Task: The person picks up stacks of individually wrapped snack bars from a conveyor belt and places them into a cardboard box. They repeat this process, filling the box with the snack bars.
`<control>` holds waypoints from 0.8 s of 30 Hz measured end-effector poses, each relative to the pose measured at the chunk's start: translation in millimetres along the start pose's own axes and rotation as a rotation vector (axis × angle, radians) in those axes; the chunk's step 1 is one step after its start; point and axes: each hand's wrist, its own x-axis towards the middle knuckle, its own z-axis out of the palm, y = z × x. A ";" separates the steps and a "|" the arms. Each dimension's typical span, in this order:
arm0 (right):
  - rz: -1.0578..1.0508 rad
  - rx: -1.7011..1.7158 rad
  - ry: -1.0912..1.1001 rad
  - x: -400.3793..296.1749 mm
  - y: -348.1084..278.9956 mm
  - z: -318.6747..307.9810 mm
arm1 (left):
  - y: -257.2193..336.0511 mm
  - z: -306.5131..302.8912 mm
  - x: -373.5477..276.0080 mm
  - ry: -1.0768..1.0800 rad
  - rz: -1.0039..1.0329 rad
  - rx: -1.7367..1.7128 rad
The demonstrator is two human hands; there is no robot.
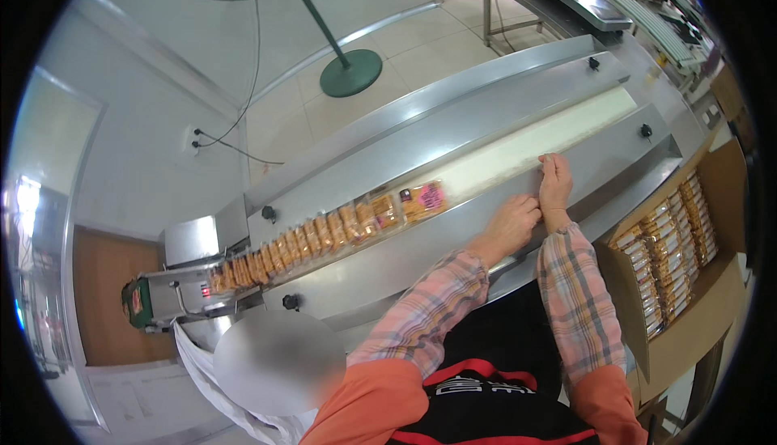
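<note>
My left hand (pixel 508 226) is over the near steel side plate (pixel 388 257) of the conveyor, its fingers curled and pointing towards my right hand. My right hand (pixel 555 184) is raised beside it, with fingers and thumb drawn together near the belt's edge. I see nothing clearly held in either hand; the insides of both are hidden. On the pale conveyor belt (pixel 522 150), a row of clear-wrapped snack packs (pixel 325 232) leans overlapping towards the left. The front pack (pixel 423 200), with a pink label, lies flat, to the left of my hands.
At my right stands an open cardboard box (pixel 698 323) with rows of wrapped packs (pixel 668 251). A person in white (pixel 243 396) is close at lower left. Black knobs (pixel 292 302) stick up from the side plates. A pedestal fan (pixel 351 73) and a steel table (pixel 522 2) stand beyond.
</note>
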 end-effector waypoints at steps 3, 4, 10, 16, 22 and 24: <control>-0.063 -0.192 -0.159 -0.6 -4.3 -2.6 | 7.3 -3.8 -6.2 0.027 -0.145 -0.059; -0.074 -0.241 -0.194 0.1 -3.2 -2.9 | 10.7 -4.0 -10.9 0.154 -0.178 -0.097; -0.174 -0.691 -0.517 -31.8 -72.3 54.1 | -7.6 -114.4 -77.3 0.166 -0.307 0.373; -0.018 -0.699 -0.775 -78.5 -126.0 122.3 | -35.5 -179.3 -116.5 -0.262 -0.459 0.745; 0.214 -0.231 -0.617 -34.1 -95.0 100.8 | -54.0 -169.4 -106.5 -0.265 -0.298 0.706; 0.290 -0.057 -0.625 -22.0 -78.8 93.4 | -62.6 -173.1 -100.8 -0.278 -0.315 0.654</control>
